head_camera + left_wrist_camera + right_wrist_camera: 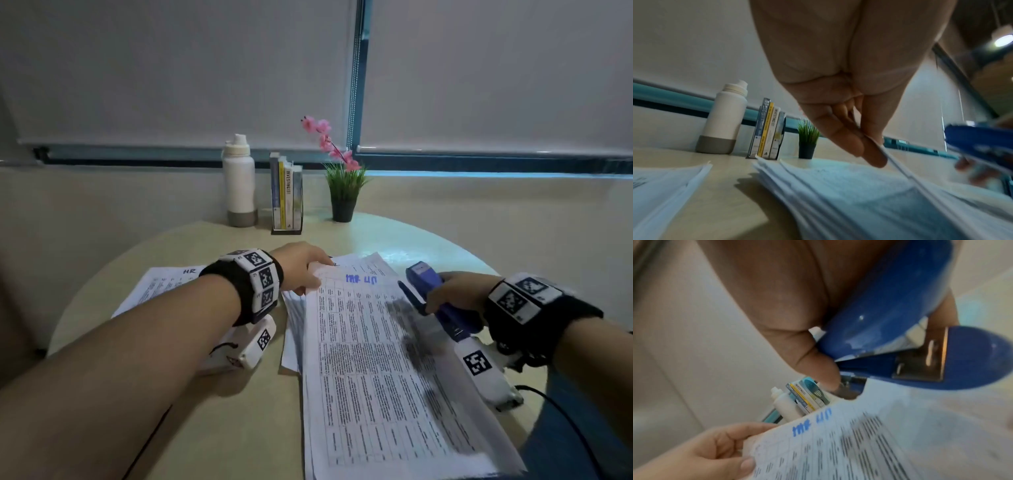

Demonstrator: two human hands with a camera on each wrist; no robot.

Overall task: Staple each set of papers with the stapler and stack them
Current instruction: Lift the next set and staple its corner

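Note:
A set of printed papers [376, 359] with blue handwriting at its top is lifted off a pile of more sheets [294, 318] on the round table. My left hand [301, 267] pinches its top left corner between thumb and fingers [869, 146]. My right hand [455, 291] grips a blue stapler [438, 294] at the set's upper right edge. In the right wrist view the stapler [900, 331] has its jaws apart just above the paper's corner [869, 395]. A separate set marked "HR" [161, 284] lies flat at the left.
At the table's [171, 428] far edge stand a white bottle [239, 181], a black holder of books [286, 195] and a potted plant with pink flowers [342, 185]. A black cable [565, 418] runs from my right wrist over the table's right edge.

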